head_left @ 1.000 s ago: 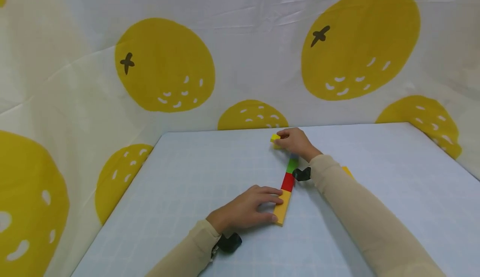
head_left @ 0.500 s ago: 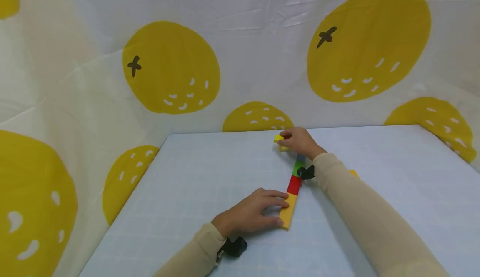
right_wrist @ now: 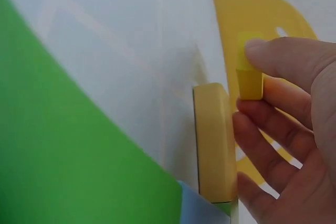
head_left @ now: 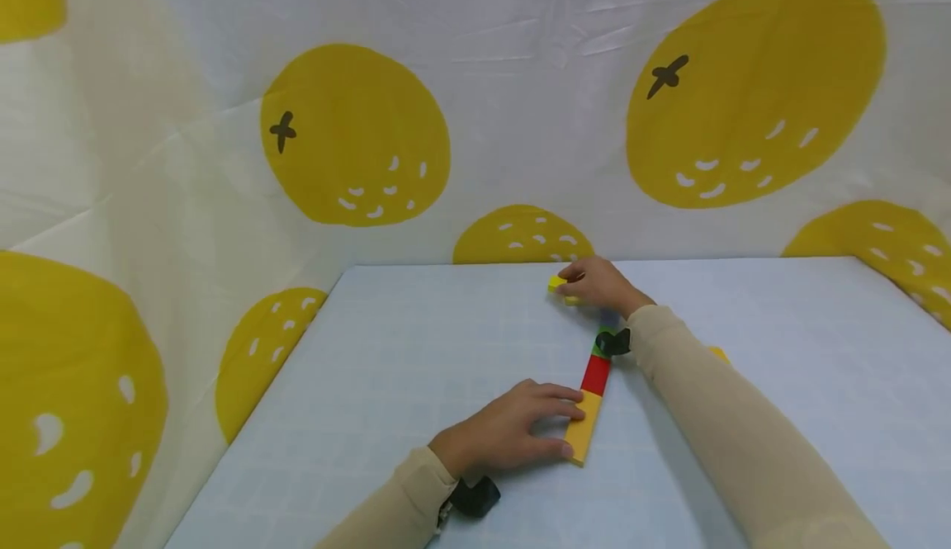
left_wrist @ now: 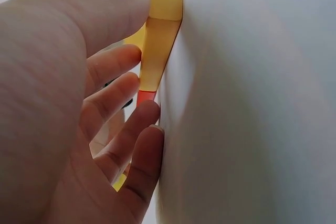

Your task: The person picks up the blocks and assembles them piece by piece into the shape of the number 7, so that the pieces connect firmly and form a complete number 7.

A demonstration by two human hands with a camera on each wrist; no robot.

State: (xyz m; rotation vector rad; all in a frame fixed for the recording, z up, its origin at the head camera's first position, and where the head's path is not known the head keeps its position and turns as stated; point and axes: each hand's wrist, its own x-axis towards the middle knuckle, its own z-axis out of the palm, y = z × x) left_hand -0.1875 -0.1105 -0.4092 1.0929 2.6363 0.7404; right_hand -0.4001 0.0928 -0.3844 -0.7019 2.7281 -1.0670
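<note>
A row of flat blocks runs away across the table: a long orange-yellow block [head_left: 585, 429], a red block [head_left: 596, 374], a green block [head_left: 598, 349] and a blue block [head_left: 609, 318]. My left hand [head_left: 516, 429] touches the long block's left side with thumb and fingertips, as the left wrist view also shows on this block [left_wrist: 163, 40]. At the row's far end my right hand [head_left: 605, 285] pinches a small bright yellow block [right_wrist: 249, 83] between thumb and fingers. Beside those fingers, a tan-yellow block [right_wrist: 214, 145] rests across the row's far end. The right wrist partly hides the green and blue blocks.
Another yellow-orange piece [head_left: 719, 354] lies on the table, mostly hidden behind the right forearm [head_left: 728, 417]. A pale checked cloth [head_left: 416, 343] covers the table. Behind it hangs a white curtain [head_left: 535, 128] printed with large yellow fruit.
The head view has turned, so everything sits a little further right and lower. Both hands keep nearly the same places relative to the blocks, and the right still pinches the small yellow block.
</note>
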